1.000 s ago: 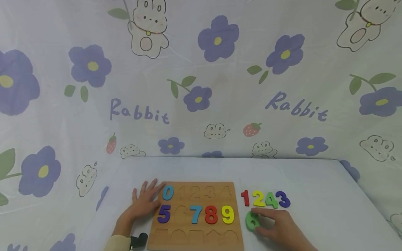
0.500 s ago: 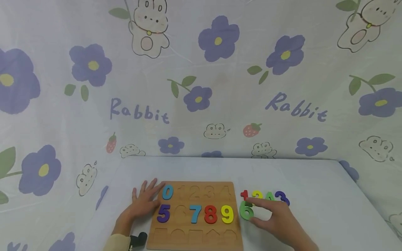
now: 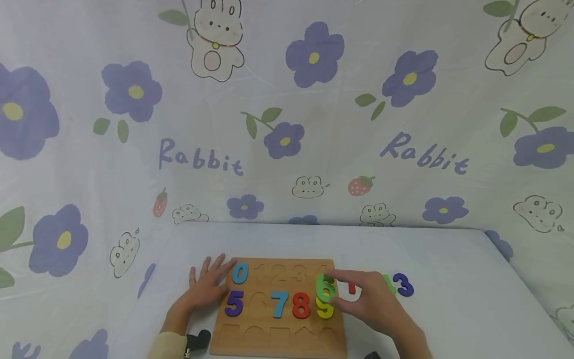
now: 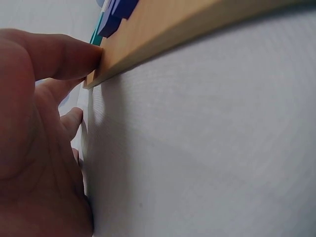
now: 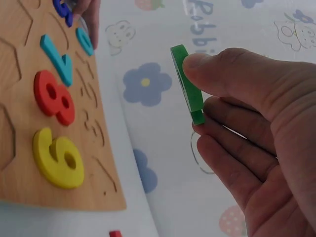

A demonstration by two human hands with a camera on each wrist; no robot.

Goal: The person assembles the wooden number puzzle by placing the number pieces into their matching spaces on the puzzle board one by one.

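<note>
My right hand (image 3: 374, 301) pinches a green number 6 (image 3: 325, 288) between thumb and finger, held over the right side of the wooden number board (image 3: 278, 344). In the head view the 6 partly overlaps the yellow 9 (image 3: 325, 311); the right wrist view shows the green piece (image 5: 187, 81) edge-on, above the board. My left hand (image 3: 205, 289) rests at the board's left edge with fingers spread, thumb (image 4: 69, 55) touching the rim. Seated on the board are a blue 0 (image 3: 239, 273), purple 5 (image 3: 234, 303), blue 7 (image 3: 279, 304) and red 8 (image 3: 301, 305). An outlined recess (image 3: 258, 304) lies between 5 and 7.
Right of the board, a red 1 (image 3: 352, 287) and a purple 3 (image 3: 403, 284) lie on the white table (image 3: 471, 299); yellow and green pieces are mostly hidden behind my right hand. A patterned cloth (image 3: 332, 114) hangs behind the table.
My right hand has lifted the green 6 from the table at the board's right and carried it left over the board. The left hand stays in place.
</note>
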